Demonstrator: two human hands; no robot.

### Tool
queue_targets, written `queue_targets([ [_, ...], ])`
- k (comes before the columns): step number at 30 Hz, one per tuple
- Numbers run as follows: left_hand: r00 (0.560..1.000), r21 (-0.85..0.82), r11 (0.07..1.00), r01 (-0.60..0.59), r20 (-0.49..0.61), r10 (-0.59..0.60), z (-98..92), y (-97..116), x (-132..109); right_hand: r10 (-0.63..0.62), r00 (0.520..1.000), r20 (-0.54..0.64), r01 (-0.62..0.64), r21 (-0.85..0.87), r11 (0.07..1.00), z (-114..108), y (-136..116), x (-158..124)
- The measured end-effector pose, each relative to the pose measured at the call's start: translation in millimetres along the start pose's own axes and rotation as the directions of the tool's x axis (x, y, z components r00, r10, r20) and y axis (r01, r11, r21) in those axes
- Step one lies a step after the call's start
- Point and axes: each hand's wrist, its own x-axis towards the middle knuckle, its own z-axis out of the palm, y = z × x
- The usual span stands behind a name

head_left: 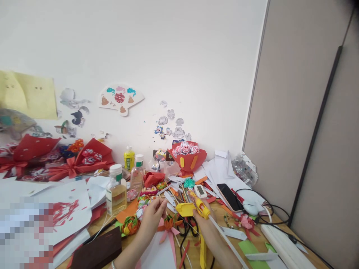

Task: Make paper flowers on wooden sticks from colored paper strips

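My left hand [151,218] is raised over the cluttered desk, its fingertips pinched on a thin stick that carries a folded yellow paper piece [185,209]. My right hand [209,224] grips a yellow glue gun [199,205], its nozzle pointing up and left at the yellow paper. A white glue stick [227,241] trails from the back of the gun toward me. An orange paper flower [169,222] lies just under the hands.
Glass bottles [116,190] stand left of my hands. A red paper bouquet [187,155] sits by the wall, a phone [229,197] and cables to the right. Red bow bouquets [81,160], paper scraps and a dark box [97,252] crowd the left.
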Motion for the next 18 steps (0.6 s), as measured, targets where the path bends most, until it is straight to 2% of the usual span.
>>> queue_targets([
  [8,0.997,-0.245,0.967,0.074,0.025,-0.07,6.4,-12,0,-0.018,1.0,-0.015,0.018,-0.026,0.999,-2,-5,-2],
  [18,0.999,-0.097,0.995,0.039,-0.017,-0.041,3.0,-16,7,-0.024,1.0,0.004,0.024,-0.005,1.0,1,4,1],
])
